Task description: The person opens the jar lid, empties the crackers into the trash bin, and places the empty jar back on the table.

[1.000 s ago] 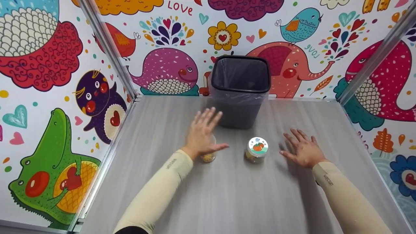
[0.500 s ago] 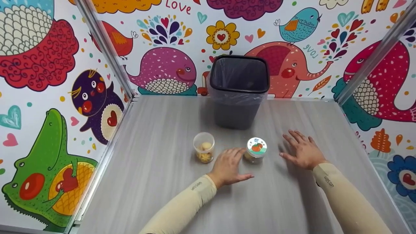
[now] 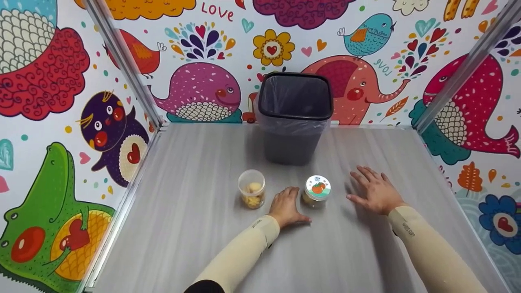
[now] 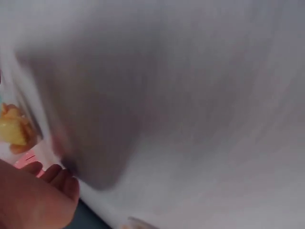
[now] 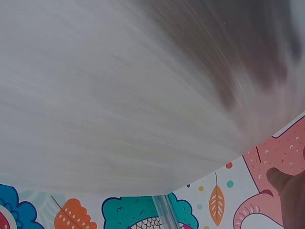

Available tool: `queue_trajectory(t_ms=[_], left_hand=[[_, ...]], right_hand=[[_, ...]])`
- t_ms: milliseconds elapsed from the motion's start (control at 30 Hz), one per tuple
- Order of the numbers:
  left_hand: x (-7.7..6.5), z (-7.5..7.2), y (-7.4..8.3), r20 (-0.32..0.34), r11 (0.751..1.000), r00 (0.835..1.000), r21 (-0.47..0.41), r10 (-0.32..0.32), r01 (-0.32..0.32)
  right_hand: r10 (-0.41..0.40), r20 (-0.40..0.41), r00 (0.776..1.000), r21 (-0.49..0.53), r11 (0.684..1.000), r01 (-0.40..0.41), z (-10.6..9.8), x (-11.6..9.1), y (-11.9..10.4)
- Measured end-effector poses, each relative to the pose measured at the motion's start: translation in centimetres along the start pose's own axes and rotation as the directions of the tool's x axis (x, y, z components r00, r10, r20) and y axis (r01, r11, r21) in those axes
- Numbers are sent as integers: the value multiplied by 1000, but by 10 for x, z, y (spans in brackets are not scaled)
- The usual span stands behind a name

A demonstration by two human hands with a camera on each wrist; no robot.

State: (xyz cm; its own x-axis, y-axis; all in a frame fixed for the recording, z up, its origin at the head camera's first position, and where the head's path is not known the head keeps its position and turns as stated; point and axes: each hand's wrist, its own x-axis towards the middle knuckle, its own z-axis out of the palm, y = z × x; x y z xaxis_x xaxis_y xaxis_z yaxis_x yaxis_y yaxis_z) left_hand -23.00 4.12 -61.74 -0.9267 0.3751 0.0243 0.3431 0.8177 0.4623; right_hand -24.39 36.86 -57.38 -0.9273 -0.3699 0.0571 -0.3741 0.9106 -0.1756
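A small clear cup [image 3: 252,191] with yellow, cookie-like pieces stands open at the middle of the table; part of its contents [image 4: 14,131] shows at the edge of the left wrist view. To its right stands a small clear jar [image 3: 316,191] with a white lid picturing orange fruit. My left hand [image 3: 287,208] is between the two, its fingertips close to the jar's left side and its thumb spread toward the front. Nothing is in its grip. Right of the jar, my right hand [image 3: 376,193] is held with spread fingers over the table, holding nothing.
A dark grey bin [image 3: 292,140] with a clear plastic liner stands behind the jar, near the back wall. The light grey table [image 3: 195,162] is bounded by walls with cartoon animals and metal corner posts [image 3: 126,61].
My left hand has left the open cup, uncovering it, and moved right to beside the lidded jar. The right hand has stayed put. The head view has shifted slightly.
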Motion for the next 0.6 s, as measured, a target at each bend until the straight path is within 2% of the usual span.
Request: queue_trajectory(t_ms=[167,433,600], left_hand=[[11,5,-2,-18,998,998,31,53,-52],[27,4,-6,-31,996,996,-35,80,-81],[33,6,-7,-32,994,994,-33,102,-103]], right_hand=[[-2,1,1000,-15,1000,2,-3,-1,0],[-65,11,998,-20,998,65,-11,7,-10],[-100,28,995,-9,995,100,-13,11,-19]])
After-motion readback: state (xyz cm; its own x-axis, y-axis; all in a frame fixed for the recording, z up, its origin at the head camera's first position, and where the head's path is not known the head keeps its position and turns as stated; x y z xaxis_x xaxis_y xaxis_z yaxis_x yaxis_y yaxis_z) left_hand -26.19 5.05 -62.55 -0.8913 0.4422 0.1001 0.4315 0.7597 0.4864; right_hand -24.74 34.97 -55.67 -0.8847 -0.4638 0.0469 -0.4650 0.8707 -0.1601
